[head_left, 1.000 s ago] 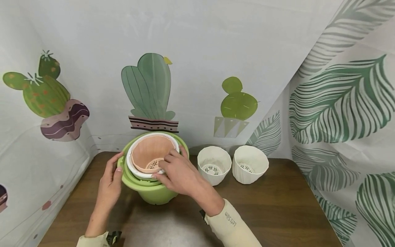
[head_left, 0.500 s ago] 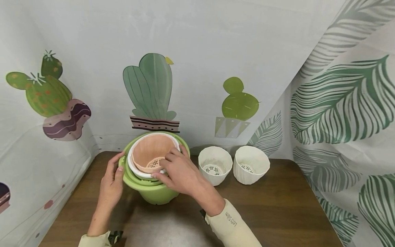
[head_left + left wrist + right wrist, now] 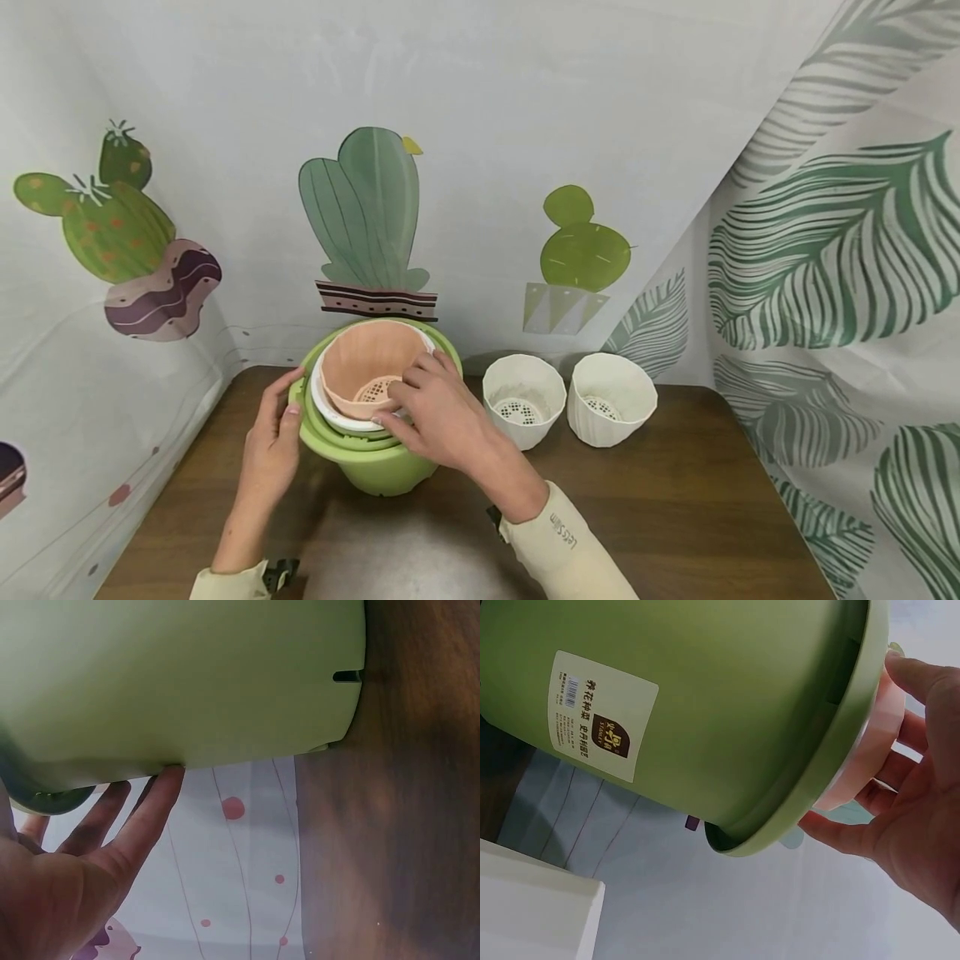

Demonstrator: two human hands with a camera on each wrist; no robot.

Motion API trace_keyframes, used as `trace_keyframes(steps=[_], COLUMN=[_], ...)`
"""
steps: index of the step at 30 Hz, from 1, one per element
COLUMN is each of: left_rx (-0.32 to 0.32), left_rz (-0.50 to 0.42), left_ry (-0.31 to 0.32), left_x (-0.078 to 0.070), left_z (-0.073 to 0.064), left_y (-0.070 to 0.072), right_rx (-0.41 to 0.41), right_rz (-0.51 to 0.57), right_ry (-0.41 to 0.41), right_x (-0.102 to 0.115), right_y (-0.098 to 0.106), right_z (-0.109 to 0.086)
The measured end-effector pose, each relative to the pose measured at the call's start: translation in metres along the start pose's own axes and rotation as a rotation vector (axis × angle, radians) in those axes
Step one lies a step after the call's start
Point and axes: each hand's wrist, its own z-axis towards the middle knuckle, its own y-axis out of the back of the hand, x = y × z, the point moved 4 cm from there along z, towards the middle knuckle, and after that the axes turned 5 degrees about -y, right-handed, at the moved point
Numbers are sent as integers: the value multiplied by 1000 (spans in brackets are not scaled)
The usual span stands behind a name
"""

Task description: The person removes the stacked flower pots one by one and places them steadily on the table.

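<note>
The right hand [image 3: 442, 408] curls over the right side of a peach pot [image 3: 371, 354], thumb at the near edge and other fingers over the wall, pinching it. That pot, with a mesh of holes in its floor, sits inside a white pot [image 3: 322, 400], and both are nested in a large green pot [image 3: 381, 473] at the back of the table [image 3: 675, 500], left of the middle. The left hand [image 3: 272, 446] holds the green pot's rim at its left, thumb on top and fingers reaching underneath.

The right wrist view shows a cream label [image 3: 604, 716] on the green wall: a barcode, Chinese characters in black, and a dark emblem reading STANLEY; the smallest print is illegible. Lettering that seems to read "LetsSlim" runs along the right sleeve [image 3: 566, 546].

Just right of the stack stand a left off-white pot [image 3: 525, 377] and a right off-white pot [image 3: 622, 387], both upright with perforated floors. Behind hangs a white cloth [image 3: 480, 108] printed with cacti and leaves.

The right hand hides part of the peach pot's right side. A white edge [image 3: 536, 900] is cut off at lower left in the right wrist view.
</note>
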Motion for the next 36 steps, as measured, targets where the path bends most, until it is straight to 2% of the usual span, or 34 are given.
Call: trace_keyframes(steps=[5, 15, 36], left_rx=[-6, -3, -1], left_rz=[11, 22, 14], left_ry=[5, 19, 27], left_x=[0, 0, 1], left_z=[0, 0, 0], left_y=[0, -1, -1], right_rx=[-51, -134, -308], right_rz=[9, -13, 44], right_ry=[36, 44, 74], right_x=[0, -1, 0], right_y=[1, 7, 26], right_z=[0, 1, -1])
